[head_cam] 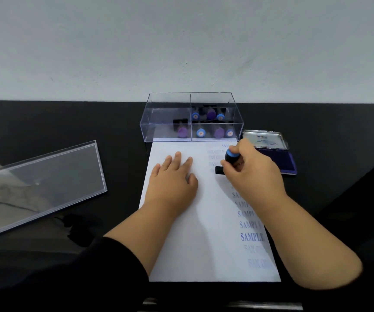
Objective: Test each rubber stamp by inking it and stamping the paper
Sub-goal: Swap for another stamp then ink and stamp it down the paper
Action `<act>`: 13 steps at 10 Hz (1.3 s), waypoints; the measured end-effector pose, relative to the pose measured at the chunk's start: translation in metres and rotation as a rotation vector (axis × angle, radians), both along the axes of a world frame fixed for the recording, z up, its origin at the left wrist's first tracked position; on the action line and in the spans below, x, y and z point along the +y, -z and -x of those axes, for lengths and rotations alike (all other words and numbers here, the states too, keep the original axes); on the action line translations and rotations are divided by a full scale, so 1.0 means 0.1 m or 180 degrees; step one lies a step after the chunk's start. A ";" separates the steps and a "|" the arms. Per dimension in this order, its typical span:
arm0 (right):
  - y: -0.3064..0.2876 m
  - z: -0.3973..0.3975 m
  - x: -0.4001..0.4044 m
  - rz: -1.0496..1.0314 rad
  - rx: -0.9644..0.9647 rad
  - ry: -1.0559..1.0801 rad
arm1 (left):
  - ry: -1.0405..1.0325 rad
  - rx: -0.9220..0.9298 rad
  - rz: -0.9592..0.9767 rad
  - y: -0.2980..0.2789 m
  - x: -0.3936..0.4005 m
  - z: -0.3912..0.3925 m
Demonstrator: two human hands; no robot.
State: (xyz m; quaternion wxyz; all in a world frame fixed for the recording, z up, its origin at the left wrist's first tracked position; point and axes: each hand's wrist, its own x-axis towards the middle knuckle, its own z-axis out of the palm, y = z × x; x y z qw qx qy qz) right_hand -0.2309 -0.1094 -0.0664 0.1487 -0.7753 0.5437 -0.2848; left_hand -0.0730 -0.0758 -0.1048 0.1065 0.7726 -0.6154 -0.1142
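The left hand [174, 176] lay flat, fingers straight, pinning the paper [181, 244]. Beyond it, the right hand [252, 174] gripped a blue-capped stamp [230, 159], base on the paper's right column; the ink pad [288, 162] sat just right.

Two bare forearms and hands of one person. The left hand [172, 179] and right hand [252, 171] wear no rings or gloves. Black sleeves [105, 266] are pushed up near the elbows on both arms.
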 end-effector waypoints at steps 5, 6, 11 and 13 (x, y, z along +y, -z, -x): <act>0.03 -0.07 0.05 0.0013 0.0302 -0.0242 | 0.0001 0.0015 -0.0003 -0.01 0.00 0.00; 0.06 -0.09 0.06 0.0122 0.0369 -0.0264 | 0.0000 0.0020 0.0000 0.00 -0.01 -0.01; 0.09 -0.12 0.05 0.0297 0.0525 -0.0232 | 0.0007 0.0047 0.0002 -0.01 0.00 0.00; 0.09 -0.12 0.06 0.0309 0.0461 -0.0237 | -0.0016 0.0065 0.0042 0.00 0.01 0.00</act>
